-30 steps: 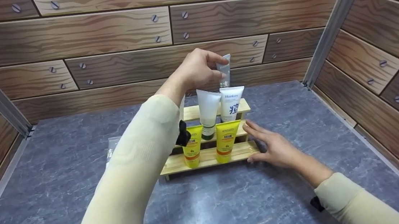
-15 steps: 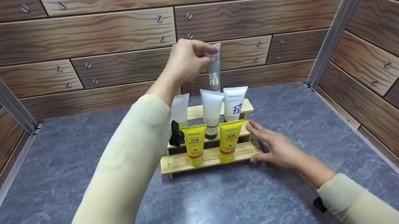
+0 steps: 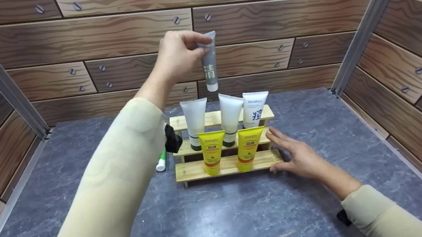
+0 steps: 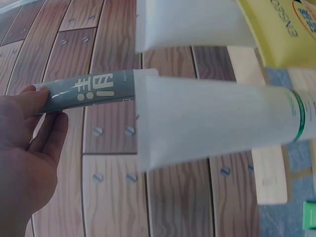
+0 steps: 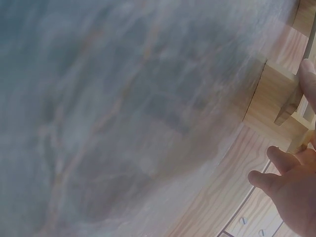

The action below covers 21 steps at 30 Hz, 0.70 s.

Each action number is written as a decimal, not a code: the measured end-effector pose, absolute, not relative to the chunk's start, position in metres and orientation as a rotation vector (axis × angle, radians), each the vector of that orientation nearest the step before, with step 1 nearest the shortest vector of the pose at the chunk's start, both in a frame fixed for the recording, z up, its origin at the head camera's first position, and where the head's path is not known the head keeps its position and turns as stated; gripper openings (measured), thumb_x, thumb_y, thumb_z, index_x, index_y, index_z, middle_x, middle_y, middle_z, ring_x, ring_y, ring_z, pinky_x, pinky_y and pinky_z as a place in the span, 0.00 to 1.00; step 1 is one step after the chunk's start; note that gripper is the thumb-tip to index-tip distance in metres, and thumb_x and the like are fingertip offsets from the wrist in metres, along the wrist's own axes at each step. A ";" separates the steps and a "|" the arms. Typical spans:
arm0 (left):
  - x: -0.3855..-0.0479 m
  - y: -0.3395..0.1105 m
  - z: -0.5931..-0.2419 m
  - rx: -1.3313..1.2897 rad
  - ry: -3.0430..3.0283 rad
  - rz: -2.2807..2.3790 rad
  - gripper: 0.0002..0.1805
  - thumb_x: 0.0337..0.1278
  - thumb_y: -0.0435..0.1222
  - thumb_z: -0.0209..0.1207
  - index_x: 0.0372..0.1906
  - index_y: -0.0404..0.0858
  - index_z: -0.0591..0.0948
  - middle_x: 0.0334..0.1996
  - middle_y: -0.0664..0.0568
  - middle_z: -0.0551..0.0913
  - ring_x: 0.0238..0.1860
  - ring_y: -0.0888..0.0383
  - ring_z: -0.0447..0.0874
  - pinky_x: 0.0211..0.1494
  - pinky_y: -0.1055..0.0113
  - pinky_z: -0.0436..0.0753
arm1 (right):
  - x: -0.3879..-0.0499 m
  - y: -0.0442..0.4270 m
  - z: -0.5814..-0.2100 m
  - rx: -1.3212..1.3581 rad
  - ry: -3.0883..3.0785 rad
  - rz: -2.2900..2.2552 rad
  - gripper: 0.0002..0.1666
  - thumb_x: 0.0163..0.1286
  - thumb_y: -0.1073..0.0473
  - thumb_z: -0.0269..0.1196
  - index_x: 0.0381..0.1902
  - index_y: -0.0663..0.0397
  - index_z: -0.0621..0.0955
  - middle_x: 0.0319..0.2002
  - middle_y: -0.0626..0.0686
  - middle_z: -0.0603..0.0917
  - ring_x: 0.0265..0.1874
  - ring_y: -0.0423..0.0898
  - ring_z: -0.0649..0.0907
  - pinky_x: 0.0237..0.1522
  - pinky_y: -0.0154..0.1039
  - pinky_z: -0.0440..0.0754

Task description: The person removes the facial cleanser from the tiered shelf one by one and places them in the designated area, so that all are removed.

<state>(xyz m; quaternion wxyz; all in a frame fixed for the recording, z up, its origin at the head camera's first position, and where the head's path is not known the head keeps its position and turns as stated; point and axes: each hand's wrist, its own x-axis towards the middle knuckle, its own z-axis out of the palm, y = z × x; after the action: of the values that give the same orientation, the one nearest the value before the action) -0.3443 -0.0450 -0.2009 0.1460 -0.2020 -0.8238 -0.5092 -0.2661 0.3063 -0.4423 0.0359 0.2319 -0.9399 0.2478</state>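
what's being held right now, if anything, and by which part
The left hand pinches a grey tube by its flat top end, white cap down. The right hand only touches the right end of the wooden rack.

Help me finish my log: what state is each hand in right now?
Left hand: holding the gray tube, cap down.
Right hand: open, at the side of the wooden rack.

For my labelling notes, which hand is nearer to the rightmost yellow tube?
Right. The right hand is at the right end of the wooden rack, right of that yellow tube; the left hand is farther, high above it, pinching a grey tube.
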 end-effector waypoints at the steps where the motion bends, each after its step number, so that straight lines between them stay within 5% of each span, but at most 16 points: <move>1: -0.344 -0.048 -0.200 -0.576 -2.369 -1.450 0.11 0.70 0.27 0.66 0.51 0.39 0.92 0.49 0.50 0.91 0.47 0.62 0.88 0.51 0.71 0.84 | -0.266 0.307 -0.442 0.711 -2.890 0.759 0.62 0.58 0.43 0.80 0.84 0.43 0.62 0.85 0.50 0.53 0.77 0.68 0.65 0.73 0.70 0.62; 21: -0.334 -0.119 -0.206 -0.435 -2.349 -1.400 0.10 0.68 0.29 0.67 0.50 0.38 0.92 0.50 0.48 0.91 0.41 0.61 0.84 0.40 0.70 0.79 | -0.266 0.307 -0.443 0.728 -2.875 0.734 0.61 0.60 0.40 0.79 0.84 0.45 0.62 0.85 0.53 0.54 0.76 0.69 0.66 0.72 0.71 0.62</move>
<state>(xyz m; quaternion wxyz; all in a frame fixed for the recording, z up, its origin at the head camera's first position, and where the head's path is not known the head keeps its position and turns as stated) -0.3339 -0.1190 -0.2060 0.1852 -0.1544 -0.8337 -0.4967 -0.2659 0.3067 -0.4434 0.0434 0.2381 -0.9401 0.2399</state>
